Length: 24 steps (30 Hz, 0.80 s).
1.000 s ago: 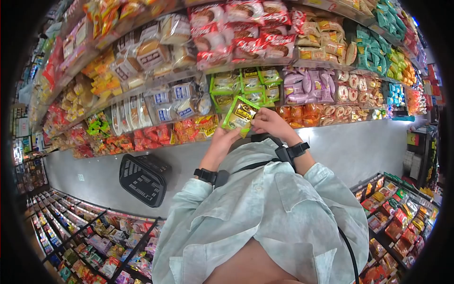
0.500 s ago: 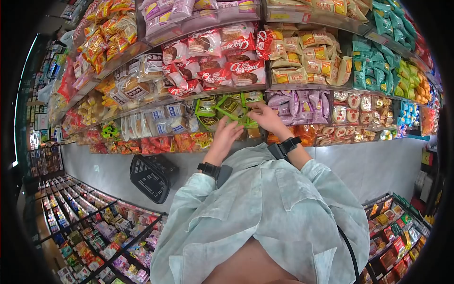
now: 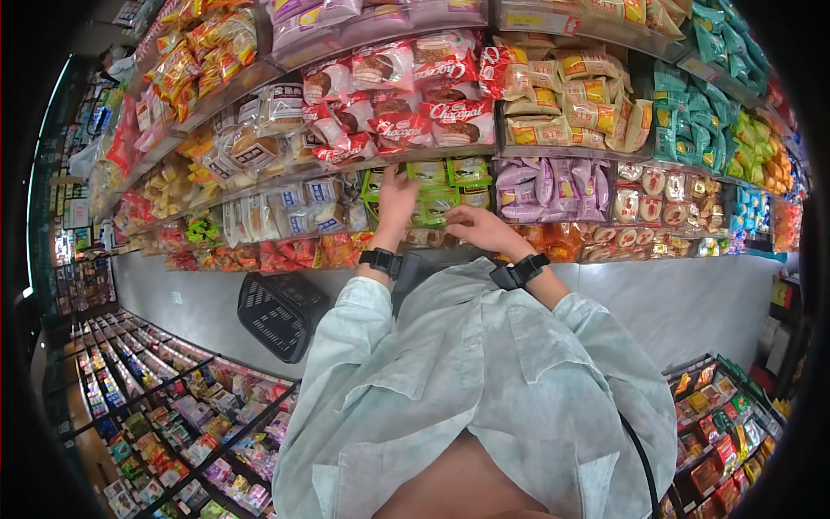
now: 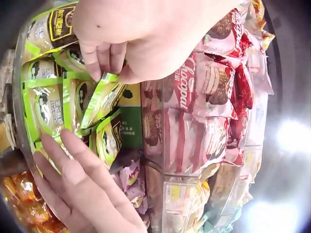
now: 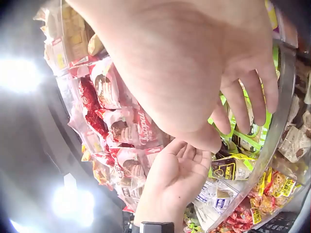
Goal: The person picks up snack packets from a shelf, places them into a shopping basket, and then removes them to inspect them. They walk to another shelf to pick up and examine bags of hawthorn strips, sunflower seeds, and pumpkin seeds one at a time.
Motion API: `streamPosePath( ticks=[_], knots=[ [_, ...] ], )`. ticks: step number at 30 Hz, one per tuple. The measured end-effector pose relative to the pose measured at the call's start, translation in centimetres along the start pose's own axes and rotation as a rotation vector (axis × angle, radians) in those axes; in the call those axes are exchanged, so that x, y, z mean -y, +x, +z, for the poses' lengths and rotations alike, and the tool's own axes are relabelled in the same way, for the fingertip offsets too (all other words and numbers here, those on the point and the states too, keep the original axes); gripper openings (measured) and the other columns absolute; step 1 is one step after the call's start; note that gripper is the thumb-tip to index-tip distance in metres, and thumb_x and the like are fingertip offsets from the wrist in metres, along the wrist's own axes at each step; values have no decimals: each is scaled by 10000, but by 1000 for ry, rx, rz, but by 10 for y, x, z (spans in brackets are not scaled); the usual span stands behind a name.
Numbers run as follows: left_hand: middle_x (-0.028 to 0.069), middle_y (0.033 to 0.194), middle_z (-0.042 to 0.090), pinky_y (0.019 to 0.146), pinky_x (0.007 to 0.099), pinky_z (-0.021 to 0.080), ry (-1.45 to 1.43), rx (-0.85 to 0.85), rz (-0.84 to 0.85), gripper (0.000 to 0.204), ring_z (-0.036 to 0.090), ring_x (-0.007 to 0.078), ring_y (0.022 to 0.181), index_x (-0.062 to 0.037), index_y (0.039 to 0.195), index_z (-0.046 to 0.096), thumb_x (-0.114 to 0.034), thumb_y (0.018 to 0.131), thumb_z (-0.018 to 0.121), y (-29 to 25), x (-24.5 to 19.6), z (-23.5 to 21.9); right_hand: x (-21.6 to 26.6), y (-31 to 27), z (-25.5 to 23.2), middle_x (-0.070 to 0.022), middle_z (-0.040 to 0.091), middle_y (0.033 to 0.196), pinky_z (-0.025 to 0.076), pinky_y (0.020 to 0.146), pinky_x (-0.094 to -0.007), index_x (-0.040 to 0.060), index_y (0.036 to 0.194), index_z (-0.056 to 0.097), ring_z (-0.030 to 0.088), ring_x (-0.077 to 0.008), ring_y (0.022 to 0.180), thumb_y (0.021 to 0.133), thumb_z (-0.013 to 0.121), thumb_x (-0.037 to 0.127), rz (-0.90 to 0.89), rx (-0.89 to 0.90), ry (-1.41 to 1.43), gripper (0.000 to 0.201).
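My left hand [image 3: 396, 208] reaches into a shelf bin of green snack packets [image 3: 434, 206]. Its thumb and fingertips pinch the top edge of one green packet [image 4: 100, 101], which stands tilted among the others in the left wrist view. My right hand [image 3: 482, 228] lies over the front of the same bin, fingers loosely extended and touching packets, with nothing gripped. Seen from the right wrist, its fingers [image 5: 249, 94] partly cover the green packets. A black strap with a small device sits on each wrist.
Red and white Chocopai packs [image 3: 402, 128] fill the bin above. Purple packs [image 3: 553, 190] are to the right, and blue-labelled bread packs [image 3: 307, 208] to the left. A black basket [image 3: 278, 316] stands on the grey floor [image 3: 199, 303]. More stocked racks [image 3: 186, 415] are behind.
One second ago both hands held a green packet in front of the shelf. It was lowered into the bin; the left hand then moved deeper into the bin, and the right drew slightly back.
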<state>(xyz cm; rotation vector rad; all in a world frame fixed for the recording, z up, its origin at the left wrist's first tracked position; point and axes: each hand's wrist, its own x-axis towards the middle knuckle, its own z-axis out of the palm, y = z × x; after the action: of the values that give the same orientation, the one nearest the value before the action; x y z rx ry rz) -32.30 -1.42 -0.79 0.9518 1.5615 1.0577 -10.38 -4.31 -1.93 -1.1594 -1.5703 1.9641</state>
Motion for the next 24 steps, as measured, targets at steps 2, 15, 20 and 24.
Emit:
streamPosePath(
  ticks=[2, 15, 20, 24],
  knots=[
    [203, 1394, 576, 975, 324, 504, 148, 68, 90, 563, 604, 239, 1222, 16, 1456, 440, -61, 935, 639, 1, 9, -10, 5, -3, -2, -154, 713, 1169, 525, 946, -340, -21, 1262, 630, 674, -221, 1079, 941, 689, 225, -11, -23, -3, 409],
    [83, 1085, 739, 792, 261, 519, -181, 123, -184, 273, 682, 140, 946, -31, 1197, 660, -225, 1018, 593, -82, 115, -220, -20, -97, 34, -31, 685, 1141, 515, 974, -320, 97, 1139, 657, 656, -139, 1064, 1040, 576, 221, 165, -555, 444, 178],
    [48, 921, 730, 655, 293, 530, -437, -117, -743, 159, 676, 148, 805, -55, 1046, 682, -185, 986, 611, -149, 308, -308, -63, -120, 98, -8, 691, 1089, 529, 903, -312, 107, 1143, 660, 661, -132, 1022, 1012, 590, 266, 544, -580, 306, 219],
    [140, 983, 754, 634, 338, 572, 766, 450, -541, 207, 707, 212, 729, -7, 962, 698, -151, 967, 548, -264, 460, -389, -135, -160, 111, -10, 718, 1040, 525, 819, -303, 104, 1157, 667, 667, -167, 942, 972, 616, 260, 756, -477, -161, 247]
  ],
)
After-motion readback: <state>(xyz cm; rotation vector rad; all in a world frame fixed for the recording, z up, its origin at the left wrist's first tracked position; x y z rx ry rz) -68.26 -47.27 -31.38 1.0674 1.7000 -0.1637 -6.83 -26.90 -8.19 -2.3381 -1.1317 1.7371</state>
